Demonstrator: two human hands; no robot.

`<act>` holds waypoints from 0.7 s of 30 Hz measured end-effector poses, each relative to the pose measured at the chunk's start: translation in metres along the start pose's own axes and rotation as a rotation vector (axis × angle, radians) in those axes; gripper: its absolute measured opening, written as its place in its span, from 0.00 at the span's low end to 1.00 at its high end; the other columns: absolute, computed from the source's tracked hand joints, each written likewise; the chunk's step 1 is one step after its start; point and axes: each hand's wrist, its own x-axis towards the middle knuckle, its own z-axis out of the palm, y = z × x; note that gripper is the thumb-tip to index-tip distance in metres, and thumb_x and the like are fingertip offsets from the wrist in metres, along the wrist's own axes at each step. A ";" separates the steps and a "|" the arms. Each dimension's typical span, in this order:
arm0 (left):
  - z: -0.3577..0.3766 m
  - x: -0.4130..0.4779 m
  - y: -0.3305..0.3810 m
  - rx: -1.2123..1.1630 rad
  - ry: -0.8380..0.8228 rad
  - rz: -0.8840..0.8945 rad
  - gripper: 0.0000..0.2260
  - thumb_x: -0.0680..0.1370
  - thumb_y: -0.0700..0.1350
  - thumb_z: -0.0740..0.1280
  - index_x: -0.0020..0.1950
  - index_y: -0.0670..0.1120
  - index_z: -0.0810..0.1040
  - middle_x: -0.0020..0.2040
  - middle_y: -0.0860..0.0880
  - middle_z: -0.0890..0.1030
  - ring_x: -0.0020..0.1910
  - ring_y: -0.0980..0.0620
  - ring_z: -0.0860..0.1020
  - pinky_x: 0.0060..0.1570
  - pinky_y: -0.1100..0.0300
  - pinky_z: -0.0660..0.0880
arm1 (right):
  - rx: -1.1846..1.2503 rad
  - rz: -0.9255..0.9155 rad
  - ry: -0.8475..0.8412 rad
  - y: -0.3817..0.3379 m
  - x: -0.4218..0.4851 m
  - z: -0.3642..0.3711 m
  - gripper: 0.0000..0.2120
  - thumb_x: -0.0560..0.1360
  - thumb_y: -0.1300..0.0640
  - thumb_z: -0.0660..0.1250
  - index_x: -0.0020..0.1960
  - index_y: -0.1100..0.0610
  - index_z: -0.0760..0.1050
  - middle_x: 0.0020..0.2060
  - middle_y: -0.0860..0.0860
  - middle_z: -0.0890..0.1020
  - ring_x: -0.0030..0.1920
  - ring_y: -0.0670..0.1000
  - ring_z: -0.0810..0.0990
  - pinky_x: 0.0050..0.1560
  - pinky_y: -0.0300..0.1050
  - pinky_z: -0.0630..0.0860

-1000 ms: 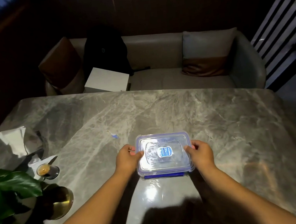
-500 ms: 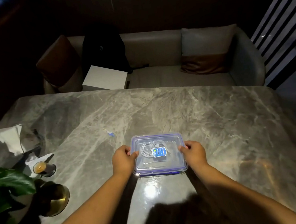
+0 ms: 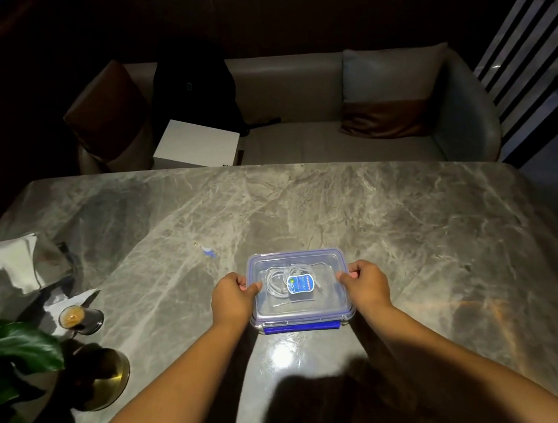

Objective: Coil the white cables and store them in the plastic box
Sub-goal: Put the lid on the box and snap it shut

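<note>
While coiled white cables (image 3: 279, 280) lie inside, left hand (image 3: 233, 298) and right hand (image 3: 368, 286) grip the lidded plastic box (image 3: 302, 314) on the table (image 3: 410, 232).

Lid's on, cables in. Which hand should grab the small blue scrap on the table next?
Left, likely. The left hand grips the left edge of the plastic box, and the blue scrap lies just beyond that corner. The right hand would have to cross over the box.

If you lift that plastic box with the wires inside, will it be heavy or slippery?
Probably light: the plastic box holds only thin white cables. Its smooth clear walls might slip, though the left hand and right hand grip opposite ends. Low and flat, it seems unlikely to tip.
</note>
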 end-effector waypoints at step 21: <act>0.002 0.015 -0.009 -0.041 -0.081 -0.068 0.15 0.73 0.45 0.76 0.40 0.44 0.70 0.36 0.48 0.75 0.35 0.49 0.73 0.34 0.60 0.68 | -0.047 0.001 -0.009 0.010 0.004 0.009 0.11 0.77 0.51 0.68 0.51 0.59 0.73 0.46 0.55 0.81 0.44 0.54 0.79 0.43 0.45 0.73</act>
